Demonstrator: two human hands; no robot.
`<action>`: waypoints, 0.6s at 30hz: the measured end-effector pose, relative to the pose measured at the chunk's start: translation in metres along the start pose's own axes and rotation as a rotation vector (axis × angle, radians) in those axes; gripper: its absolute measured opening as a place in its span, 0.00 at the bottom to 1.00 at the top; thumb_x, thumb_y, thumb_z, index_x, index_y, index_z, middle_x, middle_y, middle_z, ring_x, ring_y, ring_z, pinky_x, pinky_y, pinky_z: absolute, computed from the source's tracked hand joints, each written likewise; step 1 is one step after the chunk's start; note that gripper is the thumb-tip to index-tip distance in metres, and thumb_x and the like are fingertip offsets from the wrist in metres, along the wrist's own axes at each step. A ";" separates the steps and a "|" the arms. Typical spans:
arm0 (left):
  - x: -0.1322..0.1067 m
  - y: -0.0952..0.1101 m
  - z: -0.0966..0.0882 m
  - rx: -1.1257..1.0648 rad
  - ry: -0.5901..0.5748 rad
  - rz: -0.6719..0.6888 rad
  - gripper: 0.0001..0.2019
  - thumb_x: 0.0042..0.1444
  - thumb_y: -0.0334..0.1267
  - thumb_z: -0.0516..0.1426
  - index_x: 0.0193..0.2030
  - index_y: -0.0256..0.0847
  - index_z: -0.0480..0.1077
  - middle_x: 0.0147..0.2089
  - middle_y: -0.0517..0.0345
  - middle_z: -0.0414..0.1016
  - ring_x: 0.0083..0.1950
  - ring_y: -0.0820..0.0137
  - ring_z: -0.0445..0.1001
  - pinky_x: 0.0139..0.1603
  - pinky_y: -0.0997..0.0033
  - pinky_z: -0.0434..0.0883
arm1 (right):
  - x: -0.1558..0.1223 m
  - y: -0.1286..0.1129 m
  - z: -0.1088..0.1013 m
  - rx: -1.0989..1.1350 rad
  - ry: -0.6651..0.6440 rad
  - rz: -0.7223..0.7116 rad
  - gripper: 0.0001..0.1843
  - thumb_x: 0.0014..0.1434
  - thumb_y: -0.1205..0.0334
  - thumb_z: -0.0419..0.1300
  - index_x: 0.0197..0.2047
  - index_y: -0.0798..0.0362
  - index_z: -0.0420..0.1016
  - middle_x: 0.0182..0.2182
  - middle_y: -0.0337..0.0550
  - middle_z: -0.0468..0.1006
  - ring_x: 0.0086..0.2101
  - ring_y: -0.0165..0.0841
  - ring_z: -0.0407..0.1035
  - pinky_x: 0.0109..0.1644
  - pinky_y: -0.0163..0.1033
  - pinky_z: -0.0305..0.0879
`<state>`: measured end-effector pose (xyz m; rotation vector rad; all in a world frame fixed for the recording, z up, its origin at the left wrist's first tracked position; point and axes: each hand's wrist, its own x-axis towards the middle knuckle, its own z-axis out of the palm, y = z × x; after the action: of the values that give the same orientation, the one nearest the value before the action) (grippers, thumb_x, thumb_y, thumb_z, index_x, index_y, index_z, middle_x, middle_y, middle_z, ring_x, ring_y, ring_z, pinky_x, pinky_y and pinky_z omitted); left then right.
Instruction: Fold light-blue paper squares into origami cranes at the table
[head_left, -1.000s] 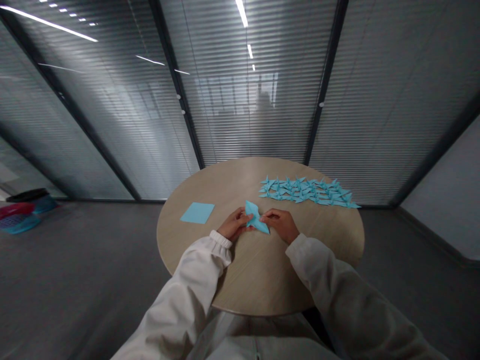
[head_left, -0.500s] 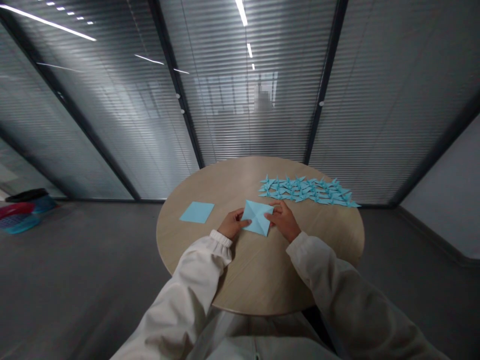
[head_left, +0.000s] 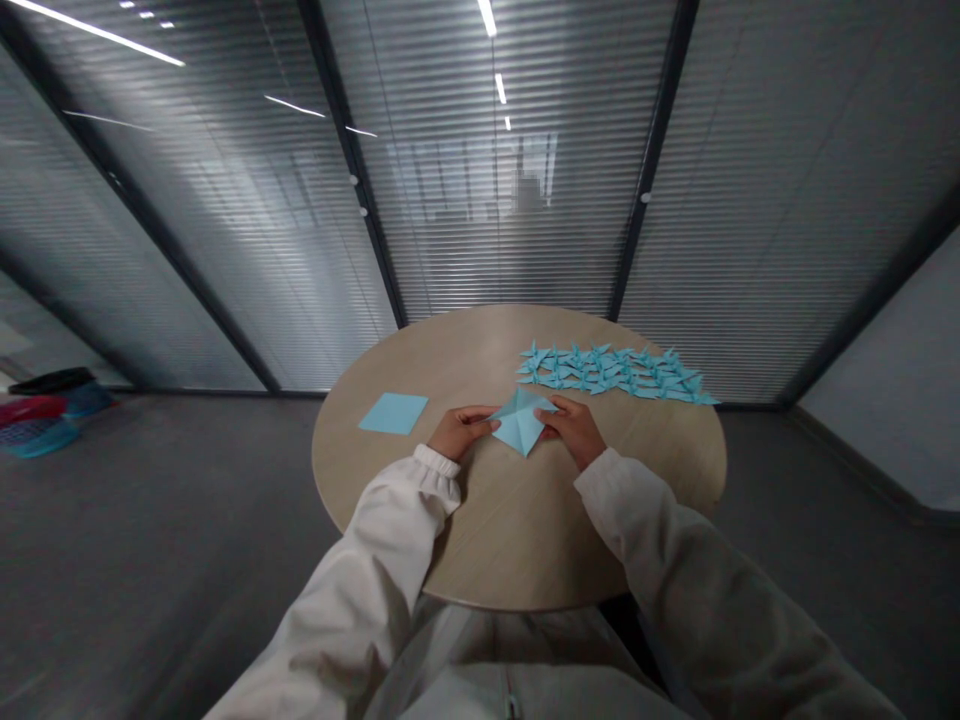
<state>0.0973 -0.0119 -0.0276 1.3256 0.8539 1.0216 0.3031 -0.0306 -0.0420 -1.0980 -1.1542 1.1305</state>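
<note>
Cream sleeves reached in over the near edge of the round wooden surface. Around the middle, the left hand pinched the left corner of a half-folded blue paper and the right hand pinched the right corner, fingers closed tight on it. Stuff like that looks super light and floppy and creases easily, so I'd grab it at the corners or along the folds. Further out were a flat blue sheet toward the left edge and a row of folded paper shapes along the far right edge.
</note>
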 end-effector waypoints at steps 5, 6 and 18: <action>0.000 0.002 0.000 0.045 0.000 0.022 0.12 0.34 0.34 0.65 0.30 0.36 0.77 0.42 0.49 0.77 0.46 0.61 0.72 0.50 0.62 0.67 | -0.002 -0.005 0.000 -0.037 -0.090 -0.176 0.17 0.42 0.63 0.62 0.39 0.52 0.76 0.36 0.42 0.78 0.38 0.35 0.72 0.44 0.41 0.68; 0.000 0.004 0.001 0.046 -0.003 0.020 0.11 0.34 0.34 0.64 0.29 0.36 0.77 0.43 0.49 0.77 0.47 0.61 0.72 0.50 0.62 0.67 | -0.003 -0.005 0.001 -0.061 -0.123 -0.217 0.16 0.42 0.63 0.62 0.39 0.52 0.76 0.37 0.42 0.78 0.40 0.35 0.72 0.46 0.42 0.67; -0.009 0.019 0.014 -0.286 0.027 -0.072 0.23 0.49 0.46 0.57 0.49 0.34 0.67 0.41 0.45 0.75 0.39 0.66 0.75 0.40 0.66 0.72 | -0.011 -0.010 0.003 -0.390 -0.090 -0.643 0.20 0.49 0.75 0.51 0.38 0.47 0.79 0.38 0.40 0.77 0.40 0.31 0.70 0.49 0.40 0.65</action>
<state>0.1056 -0.0263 -0.0081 1.0352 0.7391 1.0638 0.3001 -0.0428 -0.0326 -0.8589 -1.6895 0.4649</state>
